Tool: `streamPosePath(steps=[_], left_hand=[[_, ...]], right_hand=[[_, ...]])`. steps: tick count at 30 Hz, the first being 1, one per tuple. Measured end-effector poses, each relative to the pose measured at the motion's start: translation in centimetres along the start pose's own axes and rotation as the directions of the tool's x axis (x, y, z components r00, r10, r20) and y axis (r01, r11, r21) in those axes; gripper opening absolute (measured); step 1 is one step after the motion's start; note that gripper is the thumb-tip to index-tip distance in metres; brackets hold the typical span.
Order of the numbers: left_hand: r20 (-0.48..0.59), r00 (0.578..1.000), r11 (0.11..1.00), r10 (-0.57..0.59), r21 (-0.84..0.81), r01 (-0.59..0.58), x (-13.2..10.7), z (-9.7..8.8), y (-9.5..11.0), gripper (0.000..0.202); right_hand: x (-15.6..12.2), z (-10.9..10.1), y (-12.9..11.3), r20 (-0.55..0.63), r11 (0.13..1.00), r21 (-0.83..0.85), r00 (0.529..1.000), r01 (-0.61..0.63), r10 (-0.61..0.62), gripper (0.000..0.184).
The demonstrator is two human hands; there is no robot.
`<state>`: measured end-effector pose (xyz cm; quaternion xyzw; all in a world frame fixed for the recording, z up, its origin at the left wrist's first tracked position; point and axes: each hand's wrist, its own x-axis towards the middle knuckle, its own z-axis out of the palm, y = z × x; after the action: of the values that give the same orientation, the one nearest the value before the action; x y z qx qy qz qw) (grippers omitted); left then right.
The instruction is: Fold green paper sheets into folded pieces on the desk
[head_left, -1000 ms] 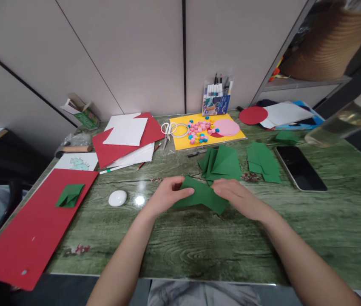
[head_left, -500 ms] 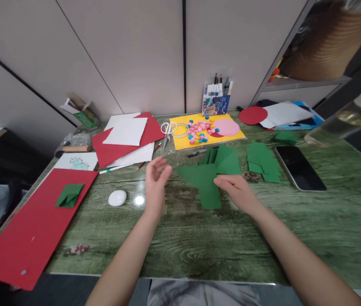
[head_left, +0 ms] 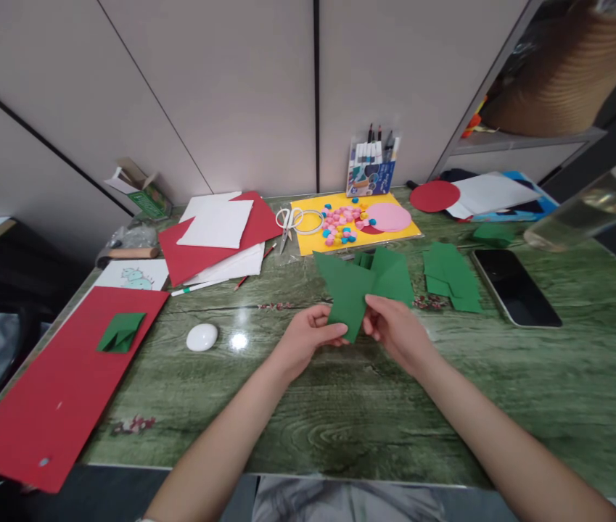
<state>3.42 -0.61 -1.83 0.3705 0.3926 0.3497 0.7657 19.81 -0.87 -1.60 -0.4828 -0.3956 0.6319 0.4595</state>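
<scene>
Far left, a red sheet [head_left: 51, 384] lies on the table [head_left: 340, 428] with a folded green piece [head_left: 120, 332] on top. A white oval object [head_left: 202, 337] sits just right of it. The left hand [head_left: 308, 337] has its fingers curled, pinching the lower left edge of the green paper [head_left: 347, 290]. Half a second ago it was open in the air and off the paper, so the hold is two-handed again. The paper is now raised off the tabletop, upright between both hands. The right hand [head_left: 395, 330] pinches the lower right edge, closed on it as before. Behind lies a green stack [head_left: 395, 275], with more green pieces [head_left: 452, 275] further right, then a phone [head_left: 514, 286] lying flat.
</scene>
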Motion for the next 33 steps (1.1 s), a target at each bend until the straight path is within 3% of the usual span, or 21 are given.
streamPosePath(steps=[2, 5, 10, 18, 22, 27, 33], left_hand=[[-0.004, 1.000, 0.999, 0.000, -0.042, 0.000, 0.1, -0.2, 0.0, 0.023], [-0.009, 1.000, 0.997, 0.006, -0.074, -0.006, 0.1, -0.4, 0.0, 0.024], [-0.025, 0.999, 0.998, 0.027, -0.055, -0.028, 0.1, -0.3, 0.1, 0.024], [-0.077, 0.986, 0.969, 0.145, 0.212, -0.126, -0.1, 0.2, 0.3, 0.030], [-0.098, 0.980, 0.955, 0.174, 0.261, -0.143, 0.0, 0.3, 0.3, 0.031], [-0.088, 0.983, 0.949, 0.161, 0.286, -0.130, -0.2, 0.3, 0.5, 0.027], [-0.104, 0.985, 0.958, 0.141, 0.266, -0.109, -0.4, 0.4, 0.9, 0.026]], right_hand=[[0.0, -0.1, -0.2, 0.051, 0.995, 0.065, 0.996, -0.076, 0.073, 0.038], [0.1, -0.3, -0.4, 0.091, 0.995, 0.015, 0.991, -0.101, 0.099, 0.035], [0.0, -0.4, -0.5, 0.031, 0.989, -0.114, 0.995, -0.094, 0.098, 0.033], [0.2, -0.4, -0.2, 0.034, 0.969, -0.239, 0.997, -0.058, 0.068, 0.030], [0.2, -0.4, 0.1, 0.094, 0.980, -0.171, 0.989, -0.100, 0.117, 0.028], [0.1, -0.4, 0.2, 0.086, 0.979, -0.011, 0.976, -0.201, 0.201, 0.030], [0.7, -2.1, -0.5, 0.086, 0.980, 0.107, 0.983, -0.168, 0.159, 0.033]])
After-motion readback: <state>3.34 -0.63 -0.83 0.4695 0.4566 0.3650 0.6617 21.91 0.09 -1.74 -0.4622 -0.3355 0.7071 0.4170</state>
